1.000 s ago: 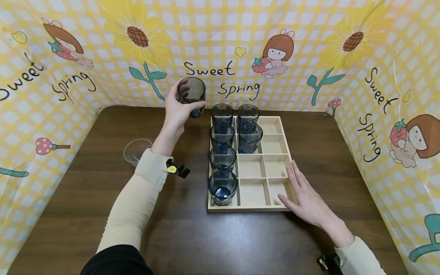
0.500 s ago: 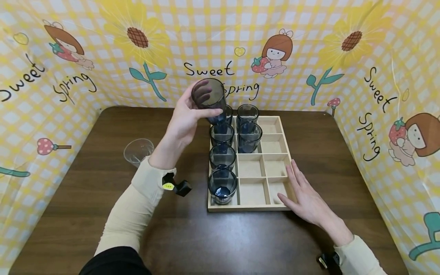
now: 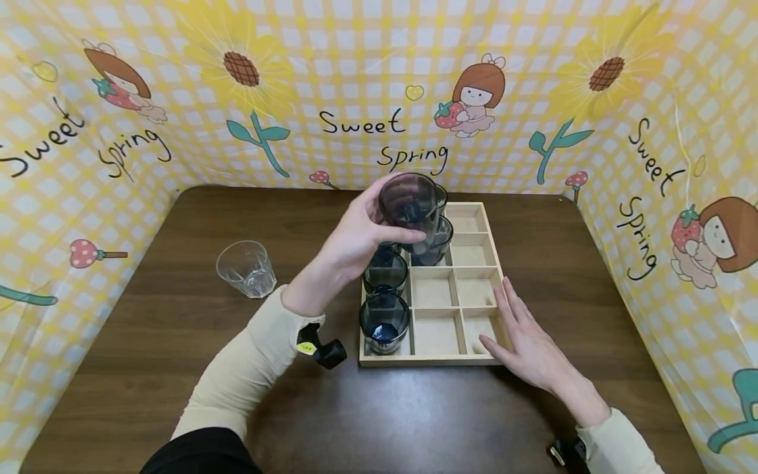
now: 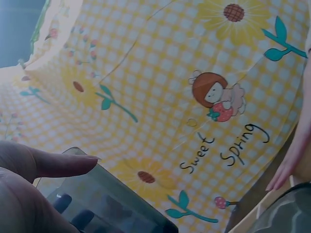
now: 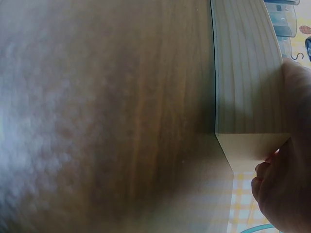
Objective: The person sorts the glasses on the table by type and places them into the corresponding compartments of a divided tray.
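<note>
My left hand (image 3: 355,230) grips a dark tinted drinking glass (image 3: 408,201) over the far part of a divided wooden tray (image 3: 426,361). In the left wrist view, the thumb lies along the side of this glass (image 4: 107,199). Several similar glasses stand in the tray: a front-left one (image 3: 385,326), another behind it (image 3: 385,270), and one in the second column (image 3: 438,247). The held glass and hand cover much of the farther ones. My right hand (image 3: 530,342) rests with straight fingers against the tray's right side, thumb over its front-right corner.
A clear glass (image 3: 245,270) stands on the brown table (image 3: 148,362), left of the tray and near the left forearm. Patterned yellow cloth (image 3: 355,66) walls in the back and both sides. Bare tray compartments (image 3: 435,286) show at the middle and right.
My left hand has carried the tinted glass rightward, from beyond the tray's left side to over its second column, and lower at the end. The right hand stays in place.
</note>
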Demonstrator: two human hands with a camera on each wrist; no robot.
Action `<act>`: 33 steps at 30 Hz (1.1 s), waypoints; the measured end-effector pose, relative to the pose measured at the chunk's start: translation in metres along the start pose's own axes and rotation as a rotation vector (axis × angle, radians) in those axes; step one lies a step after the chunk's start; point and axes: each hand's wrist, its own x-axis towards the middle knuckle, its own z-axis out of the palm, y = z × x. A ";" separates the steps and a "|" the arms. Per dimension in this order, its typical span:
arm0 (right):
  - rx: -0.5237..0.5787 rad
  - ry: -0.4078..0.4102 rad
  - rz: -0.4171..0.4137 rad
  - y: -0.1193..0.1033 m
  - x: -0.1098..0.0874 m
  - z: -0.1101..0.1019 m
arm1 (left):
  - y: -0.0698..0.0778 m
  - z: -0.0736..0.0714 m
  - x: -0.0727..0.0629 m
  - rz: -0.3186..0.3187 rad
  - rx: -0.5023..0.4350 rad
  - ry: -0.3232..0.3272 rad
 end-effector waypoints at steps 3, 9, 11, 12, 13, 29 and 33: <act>-0.002 0.005 -0.002 0.001 -0.001 0.001 | -0.009 0.009 -0.001 -0.009 0.047 -0.039; -0.005 0.014 -0.004 0.000 -0.002 0.001 | -0.029 0.018 0.001 0.055 0.335 -0.197; -0.004 0.020 -0.007 0.000 -0.002 0.000 | -0.035 0.020 0.002 0.107 0.501 -0.259; -0.004 0.021 -0.007 0.000 -0.002 0.000 | -0.038 0.021 0.003 0.139 0.577 -0.284; -0.004 0.020 -0.007 0.000 -0.002 0.000 | -0.041 0.021 0.003 0.164 0.652 -0.298; -0.010 0.012 -0.001 0.000 0.000 0.000 | -0.102 0.010 0.020 0.250 1.072 -0.290; -0.005 0.012 0.000 0.000 -0.001 0.000 | -0.089 0.018 0.011 0.262 1.221 -0.263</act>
